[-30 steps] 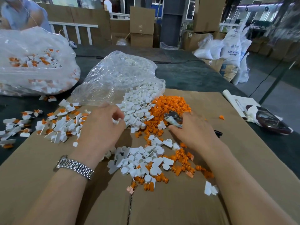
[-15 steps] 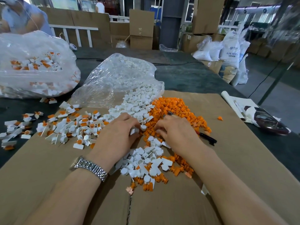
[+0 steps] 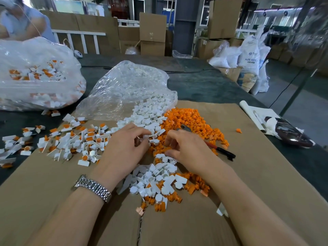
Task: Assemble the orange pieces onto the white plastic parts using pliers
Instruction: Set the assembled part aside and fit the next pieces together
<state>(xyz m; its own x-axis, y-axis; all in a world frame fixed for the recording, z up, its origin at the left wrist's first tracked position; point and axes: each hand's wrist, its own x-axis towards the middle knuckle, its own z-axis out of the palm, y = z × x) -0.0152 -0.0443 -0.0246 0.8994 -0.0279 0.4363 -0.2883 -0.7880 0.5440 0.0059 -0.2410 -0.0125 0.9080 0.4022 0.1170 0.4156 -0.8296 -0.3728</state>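
A heap of orange pieces (image 3: pixel 193 118) lies on the cardboard sheet (image 3: pixel 257 183), right beside a spill of white plastic parts (image 3: pixel 150 112). A mixed heap of white and orange pieces (image 3: pixel 159 181) sits nearer to me. My left hand (image 3: pixel 124 150) pinches a small white part (image 3: pixel 144 137) between thumb and fingertips. My right hand (image 3: pixel 190 148) is curled over the pliers (image 3: pixel 224 153). The metal jaws stick out past the fingers and the red and black handles trail behind the palm. The fingertips of both hands nearly meet above the orange heap.
Assembled white-and-orange parts (image 3: pixel 74 141) are spread at the left. A clear bag of white parts (image 3: pixel 127 86) lies behind them, and a larger bag of assembled parts (image 3: pixel 35 77) is at far left. A paper roll and a dark object (image 3: pixel 291 135) lie at the right. A person (image 3: pixel 23 23) is at back left.
My left hand has moved right, from the assembled parts to the white spill, and picked up a white part. My right hand with the pliers has shifted left to meet it.
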